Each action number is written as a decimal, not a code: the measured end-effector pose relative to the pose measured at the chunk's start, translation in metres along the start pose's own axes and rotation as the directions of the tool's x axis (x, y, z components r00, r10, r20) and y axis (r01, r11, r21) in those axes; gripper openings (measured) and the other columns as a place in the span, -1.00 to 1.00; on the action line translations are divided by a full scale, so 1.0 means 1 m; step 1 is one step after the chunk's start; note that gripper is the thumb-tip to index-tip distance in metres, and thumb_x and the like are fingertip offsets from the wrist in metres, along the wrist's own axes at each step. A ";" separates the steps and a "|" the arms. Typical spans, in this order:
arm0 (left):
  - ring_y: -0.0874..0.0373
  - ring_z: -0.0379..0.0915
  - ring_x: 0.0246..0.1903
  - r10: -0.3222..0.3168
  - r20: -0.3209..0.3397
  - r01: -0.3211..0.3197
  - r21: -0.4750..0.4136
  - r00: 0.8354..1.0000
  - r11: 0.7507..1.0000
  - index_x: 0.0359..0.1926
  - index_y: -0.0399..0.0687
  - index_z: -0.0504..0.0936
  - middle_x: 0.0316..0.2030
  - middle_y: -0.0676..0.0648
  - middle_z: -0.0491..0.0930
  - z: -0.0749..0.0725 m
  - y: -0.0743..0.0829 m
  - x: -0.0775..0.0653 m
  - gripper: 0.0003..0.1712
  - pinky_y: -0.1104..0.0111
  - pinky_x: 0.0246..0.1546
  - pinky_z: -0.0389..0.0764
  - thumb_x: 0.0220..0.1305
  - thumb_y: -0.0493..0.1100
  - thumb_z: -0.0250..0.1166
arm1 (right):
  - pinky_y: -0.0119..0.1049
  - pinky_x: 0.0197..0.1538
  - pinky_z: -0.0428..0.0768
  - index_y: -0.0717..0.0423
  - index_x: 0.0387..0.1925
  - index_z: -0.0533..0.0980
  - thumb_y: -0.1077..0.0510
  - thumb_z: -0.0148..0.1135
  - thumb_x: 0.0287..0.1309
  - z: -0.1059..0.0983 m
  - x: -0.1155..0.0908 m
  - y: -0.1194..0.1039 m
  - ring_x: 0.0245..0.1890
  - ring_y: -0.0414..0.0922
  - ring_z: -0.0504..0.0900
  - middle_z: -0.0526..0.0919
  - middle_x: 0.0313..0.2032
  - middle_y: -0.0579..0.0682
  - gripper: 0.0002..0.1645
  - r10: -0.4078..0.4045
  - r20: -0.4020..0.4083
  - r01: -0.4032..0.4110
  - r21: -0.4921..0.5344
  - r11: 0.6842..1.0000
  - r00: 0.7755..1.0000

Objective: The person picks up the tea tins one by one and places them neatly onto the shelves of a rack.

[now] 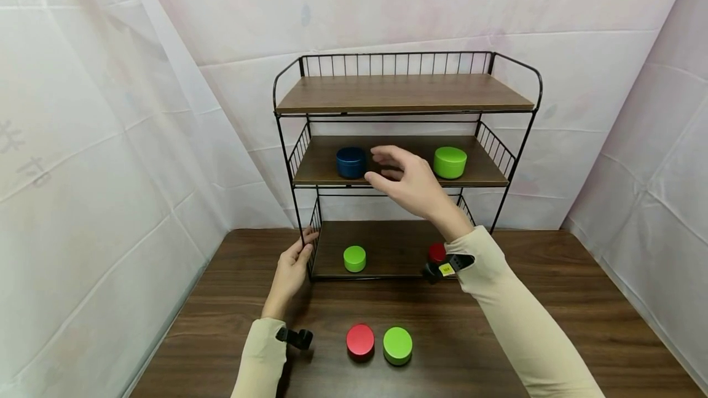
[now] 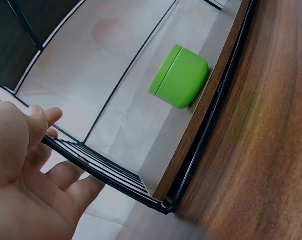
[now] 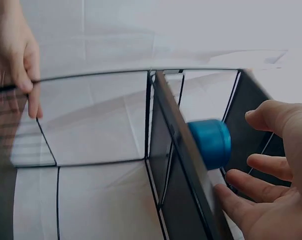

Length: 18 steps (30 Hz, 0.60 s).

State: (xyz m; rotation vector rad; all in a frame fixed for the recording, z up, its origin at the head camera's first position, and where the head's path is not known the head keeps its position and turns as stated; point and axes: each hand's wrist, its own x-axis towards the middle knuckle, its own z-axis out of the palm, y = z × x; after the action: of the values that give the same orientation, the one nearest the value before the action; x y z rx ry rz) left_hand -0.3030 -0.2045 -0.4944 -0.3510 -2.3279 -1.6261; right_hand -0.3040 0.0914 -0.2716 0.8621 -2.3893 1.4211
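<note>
At the left side of a three-tier shelf rack, my left hand grips the black wire side frame, its thumb and fingers around it in the left wrist view. My right hand is at the middle shelf with thumb and fingers spread apart. Just left of its fingertips stands a dark blue round tin; the right wrist view shows a gap between the blue tin and the fingers. To the right of that hand, a green tin stands on the same shelf.
The bottom shelf holds a small green tin and a red tin, partly hidden by the right wrist's camera. In front of the rack, a red tin and a green tin sit side by side on the wooden table.
</note>
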 end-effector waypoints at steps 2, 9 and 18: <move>-0.09 0.15 0.54 0.003 0.005 -0.003 0.004 1.000 1.000 0.38 -0.11 0.54 0.54 -0.14 0.26 0.000 0.000 0.000 -0.57 -0.08 0.43 0.33 0.62 -0.19 0.02 | -0.11 0.33 0.57 0.15 0.36 0.46 0.04 0.35 0.36 0.000 -0.007 -0.001 0.31 0.00 0.54 0.55 0.29 0.12 -0.38 -0.014 -0.012 0.014 0.029 0.999 1.000; -0.08 0.13 0.55 -0.005 0.013 0.005 0.003 1.000 1.000 0.40 -0.11 0.52 0.55 -0.16 0.24 -0.001 0.000 0.000 -0.56 -0.07 0.45 0.30 0.64 -0.18 0.00 | -0.15 0.31 0.59 0.10 0.39 0.43 0.16 0.35 0.35 0.003 -0.035 -0.004 0.30 0.03 0.56 0.55 0.29 0.20 -0.37 -0.061 -0.019 0.062 0.105 0.993 0.998; -0.08 0.12 0.55 0.001 0.015 -0.002 0.003 1.000 1.000 0.39 -0.09 0.53 0.55 -0.17 0.24 0.001 0.000 0.001 -0.57 -0.06 0.45 0.29 0.64 -0.20 0.00 | -0.28 0.25 0.62 0.07 0.43 0.39 0.24 0.38 0.29 0.017 -0.069 0.002 0.28 -0.08 0.57 0.59 0.26 0.04 -0.29 -0.099 -0.027 0.102 0.127 0.987 0.995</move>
State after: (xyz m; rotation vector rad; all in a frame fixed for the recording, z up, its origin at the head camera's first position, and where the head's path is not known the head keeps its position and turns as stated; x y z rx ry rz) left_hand -0.3034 -0.2038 -0.4942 -0.3651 -2.3398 -1.6246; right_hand -0.2486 0.1026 -0.3142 0.9797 -2.2256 1.5497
